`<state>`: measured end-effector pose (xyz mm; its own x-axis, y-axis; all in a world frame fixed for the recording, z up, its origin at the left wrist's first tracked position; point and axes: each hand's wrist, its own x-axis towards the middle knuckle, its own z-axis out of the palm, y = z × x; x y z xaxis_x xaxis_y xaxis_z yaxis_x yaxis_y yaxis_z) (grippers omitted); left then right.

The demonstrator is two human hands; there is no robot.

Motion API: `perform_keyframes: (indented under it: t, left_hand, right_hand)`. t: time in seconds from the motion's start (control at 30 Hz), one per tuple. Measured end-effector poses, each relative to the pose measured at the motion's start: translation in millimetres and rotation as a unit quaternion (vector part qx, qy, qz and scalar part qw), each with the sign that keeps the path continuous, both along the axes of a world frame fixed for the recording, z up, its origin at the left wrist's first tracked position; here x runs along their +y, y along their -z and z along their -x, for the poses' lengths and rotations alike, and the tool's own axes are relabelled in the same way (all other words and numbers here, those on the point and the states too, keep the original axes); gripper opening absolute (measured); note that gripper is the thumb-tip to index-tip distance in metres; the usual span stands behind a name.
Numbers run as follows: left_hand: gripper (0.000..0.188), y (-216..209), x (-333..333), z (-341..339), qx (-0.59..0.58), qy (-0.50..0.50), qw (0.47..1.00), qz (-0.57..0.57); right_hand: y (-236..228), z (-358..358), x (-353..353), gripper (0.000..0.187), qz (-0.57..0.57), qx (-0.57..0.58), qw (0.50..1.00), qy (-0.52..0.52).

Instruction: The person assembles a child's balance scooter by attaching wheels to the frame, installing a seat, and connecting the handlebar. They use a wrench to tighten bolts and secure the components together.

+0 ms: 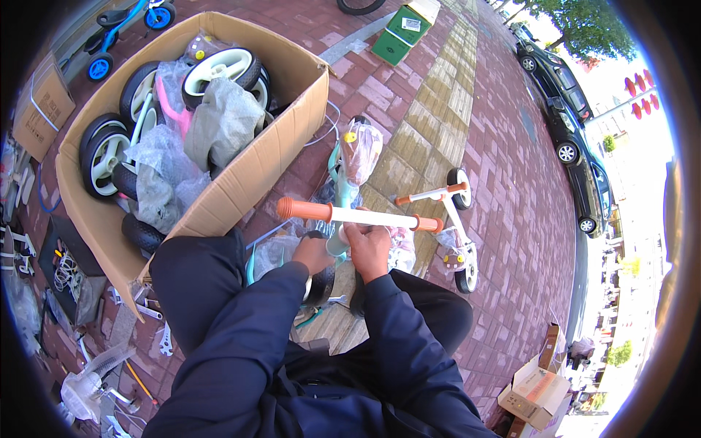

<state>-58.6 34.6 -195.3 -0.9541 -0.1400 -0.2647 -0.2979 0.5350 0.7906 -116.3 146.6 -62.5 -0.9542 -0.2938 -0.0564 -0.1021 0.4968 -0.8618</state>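
On the red brick ground (511,197), we have lots of things around us. Far off on the right, dark cars (558,109) stand in a row. Near us on the left is a big brown box (252,171), full of black and white wheels (106,162) and cloudy plastic bags (228,120). Right in front of us is a pale green bike (342,194). A bit farther to the right we see a small white bike (454,215). Far ahead is a green box (392,45). The green bike's white handlebar (391,218) has orange grips (310,210). Our right hand (370,250) is clamped on the bike's post, just under the bar. Our left hand (312,254) is close by the post's left side; its fingers are hidden, so we cannot tell if it holds on. Near us on the left lies a flat wrench (166,340).
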Motion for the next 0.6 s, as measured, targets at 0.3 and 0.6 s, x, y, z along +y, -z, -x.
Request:
perform_keyframes:
  t: [0.3, 0.6]
  left_hand:
    - [0.025, 10, -1, 1, -0.012, 0.027, 1.0, -0.005]
    - [0.043, -44, -33, 8, 0.091, -0.168, 0.969, -0.159]
  right_hand:
    - [10, -8, -8, 0.042, -0.052, 0.084, 0.995, 0.023]
    - [21, -6, 19, 0.044, 0.149, -0.108, 0.982, -0.042]
